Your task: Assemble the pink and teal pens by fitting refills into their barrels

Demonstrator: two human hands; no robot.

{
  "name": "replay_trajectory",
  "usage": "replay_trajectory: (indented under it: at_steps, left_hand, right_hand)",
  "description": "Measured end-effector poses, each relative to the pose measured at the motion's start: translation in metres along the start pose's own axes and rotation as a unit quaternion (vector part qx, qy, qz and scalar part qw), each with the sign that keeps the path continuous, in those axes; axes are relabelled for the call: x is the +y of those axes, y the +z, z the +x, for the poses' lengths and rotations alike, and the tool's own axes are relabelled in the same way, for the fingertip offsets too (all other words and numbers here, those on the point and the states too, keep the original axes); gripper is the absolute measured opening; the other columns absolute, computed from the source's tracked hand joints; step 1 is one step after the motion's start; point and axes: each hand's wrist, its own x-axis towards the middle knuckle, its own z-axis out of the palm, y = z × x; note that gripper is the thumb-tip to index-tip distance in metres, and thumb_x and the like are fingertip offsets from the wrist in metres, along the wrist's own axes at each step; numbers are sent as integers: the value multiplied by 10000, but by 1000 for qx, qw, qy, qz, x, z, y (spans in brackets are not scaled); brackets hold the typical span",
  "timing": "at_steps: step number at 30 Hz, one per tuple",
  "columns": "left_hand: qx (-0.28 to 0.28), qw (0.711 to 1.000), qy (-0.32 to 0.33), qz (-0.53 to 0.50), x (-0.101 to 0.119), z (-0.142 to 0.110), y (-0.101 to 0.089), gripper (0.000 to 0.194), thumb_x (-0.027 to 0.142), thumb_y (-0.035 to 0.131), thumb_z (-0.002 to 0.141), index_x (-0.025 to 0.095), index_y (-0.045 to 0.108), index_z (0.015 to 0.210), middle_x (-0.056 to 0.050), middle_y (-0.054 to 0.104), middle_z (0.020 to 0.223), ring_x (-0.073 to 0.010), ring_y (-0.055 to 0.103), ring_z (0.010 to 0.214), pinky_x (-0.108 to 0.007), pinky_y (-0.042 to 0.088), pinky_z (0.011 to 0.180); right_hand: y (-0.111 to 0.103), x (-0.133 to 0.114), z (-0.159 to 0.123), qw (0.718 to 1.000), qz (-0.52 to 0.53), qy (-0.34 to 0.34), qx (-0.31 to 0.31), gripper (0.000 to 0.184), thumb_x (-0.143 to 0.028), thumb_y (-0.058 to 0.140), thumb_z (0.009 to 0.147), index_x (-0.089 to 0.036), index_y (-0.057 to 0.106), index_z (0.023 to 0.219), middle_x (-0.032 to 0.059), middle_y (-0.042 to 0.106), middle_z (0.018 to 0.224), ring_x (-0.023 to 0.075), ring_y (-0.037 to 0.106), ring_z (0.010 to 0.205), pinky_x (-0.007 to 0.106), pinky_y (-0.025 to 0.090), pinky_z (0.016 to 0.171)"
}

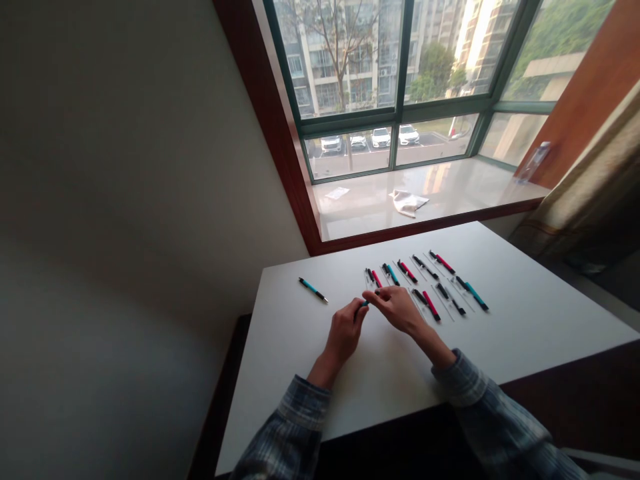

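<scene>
My left hand (346, 327) is closed around a teal pen barrel (365, 303), of which only a short piece shows between the fingers. My right hand (397, 308) meets it from the right, thumb and fingers pinched by a small dark part (378, 292); what exactly it grips is mostly covered. To the left lies a whole teal and black pen (313, 290). Beyond and right of my hands, disassembled pens are laid out in rows: a red barrel (445, 263), a teal barrel (476, 296), black parts (450, 299) and thin refills.
The white table (280, 373) ends at a window sill (360, 207) with a crumpled white bag (409, 202) and a scrap of paper (337, 193). A clear bottle (534, 162) stands at the sill's right end. A wall (150, 233) rises on the left, a curtain (585, 167) on the right.
</scene>
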Motion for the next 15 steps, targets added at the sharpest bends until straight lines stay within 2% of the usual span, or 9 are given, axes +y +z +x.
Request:
replay_trajectory:
  at_steps: [3, 7, 12, 15]
  left_hand:
    - [-16, 1000, 1, -5, 4, -1, 1, 310, 418, 450, 1048, 198, 645, 949, -9, 653, 778, -156, 558, 672, -274, 388, 680]
    - [-26, 997, -27, -63, 5, -1, 1, 371, 475, 442, 1042, 188, 629, 899, 4, 592, 709, -140, 518, 629, -265, 387, 647]
    - [-45, 974, -87, -206, 0, 0, 4, 454, 598, 464, 997, 180, 592, 876, 29, 478, 655, -111, 400, 553, -237, 333, 535]
    - [-43, 952, -102, -284, -3, 2, 6, 428, 588, 498, 989, 178, 566, 888, 47, 428, 659, -90, 346, 534, -222, 296, 507]
  right_hand:
    - [11, -3, 3, 999, 40, 18, 10, 637, -655, 550, 938, -200, 457, 502, -40, 371, 453, 113, 334, 474, 299, 229, 502]
    - [9, -6, 3, 996, 85, -2, 3, 569, -579, 524, 977, -201, 494, 553, -39, 427, 485, 111, 371, 485, 284, 270, 507]
    - [-6, -4, 4, 990, 119, -46, -60, 375, -528, 605, 947, -209, 573, 752, -25, 588, 648, 135, 511, 602, 262, 396, 564]
    - [-9, -5, 6, 985, 162, -48, -42, 299, -501, 680, 903, -204, 649, 890, 8, 662, 782, 164, 607, 729, 279, 491, 649]
